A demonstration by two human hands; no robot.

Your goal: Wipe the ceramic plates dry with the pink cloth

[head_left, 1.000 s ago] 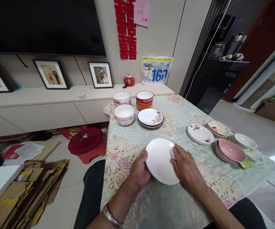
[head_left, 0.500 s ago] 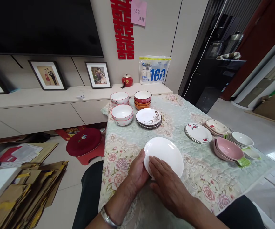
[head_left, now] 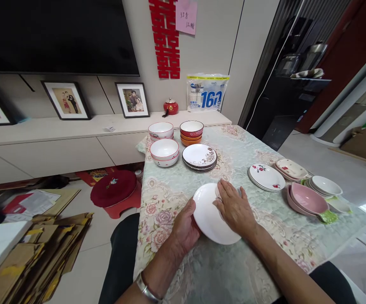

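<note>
A plain white plate [head_left: 206,215] is held above the near part of the table, tilted a little. My left hand [head_left: 186,226] grips its left rim, thumb on top and fingers underneath. Flat on the plate's upper right lies my right hand [head_left: 235,207], fingers stretched out. Something pale shows by its fingertips, too small to make out. Just beyond the plate stands a stack of brown-patterned plates [head_left: 198,155]. White bowls with red rims [head_left: 164,152] are stacked to its left, and red and orange bowls [head_left: 191,131] behind it.
On the right of the flowered tablecloth [head_left: 160,211] are flower-patterned plates [head_left: 267,176], pink bowls [head_left: 310,197] and small white bowls [head_left: 327,185]. A red stool [head_left: 115,190] and flattened cardboard [head_left: 53,249] are on the floor at left. A cabinet ledge [head_left: 100,126] runs behind.
My right hand has slid from the plate's left part to its upper right side. The plate is tilted differently, still in my left hand.
</note>
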